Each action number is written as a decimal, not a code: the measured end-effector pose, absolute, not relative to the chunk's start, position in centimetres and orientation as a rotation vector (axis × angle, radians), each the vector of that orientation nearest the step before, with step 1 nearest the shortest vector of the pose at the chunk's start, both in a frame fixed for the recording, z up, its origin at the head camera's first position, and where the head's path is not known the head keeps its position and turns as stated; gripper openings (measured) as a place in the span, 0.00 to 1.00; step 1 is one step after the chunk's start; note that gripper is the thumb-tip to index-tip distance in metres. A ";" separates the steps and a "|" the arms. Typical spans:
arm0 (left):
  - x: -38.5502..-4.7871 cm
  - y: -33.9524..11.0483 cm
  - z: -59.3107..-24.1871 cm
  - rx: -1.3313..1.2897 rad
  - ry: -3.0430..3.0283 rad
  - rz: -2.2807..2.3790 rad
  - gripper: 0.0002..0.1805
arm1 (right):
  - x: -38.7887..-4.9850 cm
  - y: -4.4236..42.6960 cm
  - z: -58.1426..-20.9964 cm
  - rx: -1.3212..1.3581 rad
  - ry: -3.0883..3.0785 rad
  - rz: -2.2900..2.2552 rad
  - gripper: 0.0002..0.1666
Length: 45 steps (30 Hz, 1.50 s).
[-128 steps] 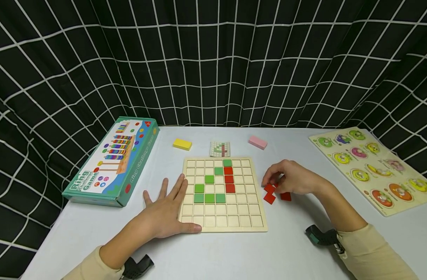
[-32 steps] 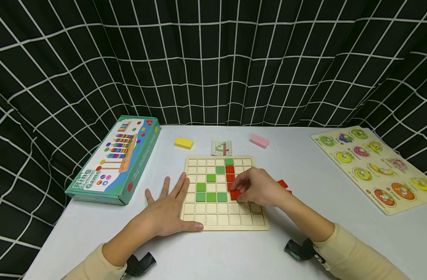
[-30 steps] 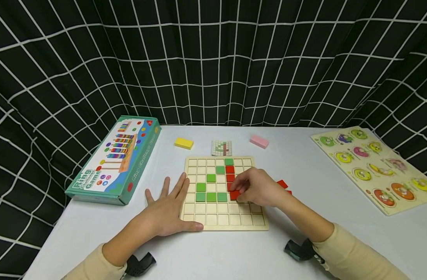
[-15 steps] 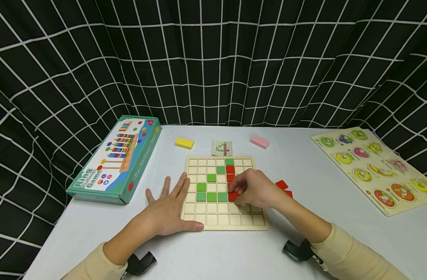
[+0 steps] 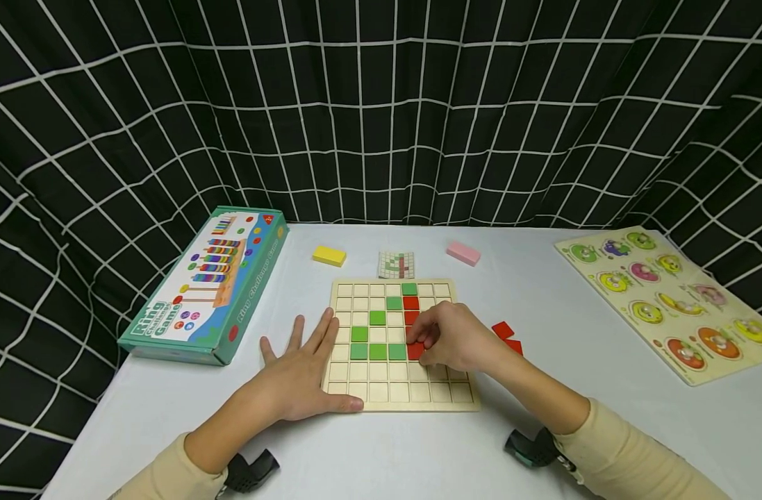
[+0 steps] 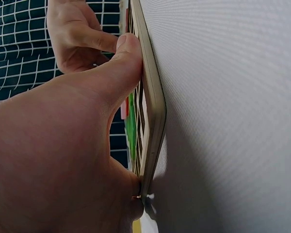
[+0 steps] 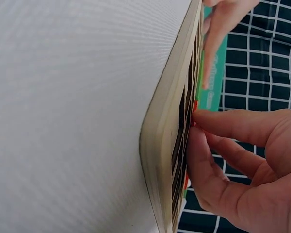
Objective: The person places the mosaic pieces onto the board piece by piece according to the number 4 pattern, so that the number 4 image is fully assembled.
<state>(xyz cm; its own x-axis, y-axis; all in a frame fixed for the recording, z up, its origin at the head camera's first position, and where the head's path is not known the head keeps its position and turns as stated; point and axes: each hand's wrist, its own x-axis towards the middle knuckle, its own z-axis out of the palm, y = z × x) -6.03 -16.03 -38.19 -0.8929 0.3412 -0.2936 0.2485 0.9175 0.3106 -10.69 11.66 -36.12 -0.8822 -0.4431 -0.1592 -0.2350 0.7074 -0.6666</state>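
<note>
A wooden grid board [image 5: 381,393] lies flat with green tiles [image 5: 377,352] in a stepped line and a row, plus a column of red tiles [image 5: 410,303]. My left hand [image 5: 293,382] rests spread at the board's left side, its thumb on the near edge; the left wrist view shows that thumb [image 6: 128,51] against the rim. My right hand [image 5: 456,338] pinches a red square tile [image 5: 415,352] at the cell right of the green row. In the right wrist view, the thumb and index finger of the right hand [image 7: 252,160] meet there; the fingers partly cover the tile.
Loose red tiles [image 5: 502,330] lie right of the board, partly behind the right forearm. A small pattern card [image 5: 396,265] is behind it, between a yellow block [image 5: 328,256] and a pink block [image 5: 463,253]. A game box [image 5: 205,285] is left; a fruit board [image 5: 668,305] is right.
My right hand has moved left from the loose red tiles onto the board, carrying a red tile, which settled lower into line with the red column. My left hand has kept its place.
</note>
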 end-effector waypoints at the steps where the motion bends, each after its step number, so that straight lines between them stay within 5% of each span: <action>1: -6.0 -16.0 -38.2 0.435 2.733 0.379 0.75 | -10.7 11.7 -36.1 -0.538 2.610 -0.956 0.15; 21: -6.1 -15.9 -38.2 0.431 2.727 0.359 0.75 | -11.0 14.6 -34.9 -0.631 2.617 -1.053 0.11; 45: -6.0 -16.0 -38.0 0.422 2.710 0.378 0.75 | -11.9 22.4 -33.6 -0.403 2.684 -1.013 0.15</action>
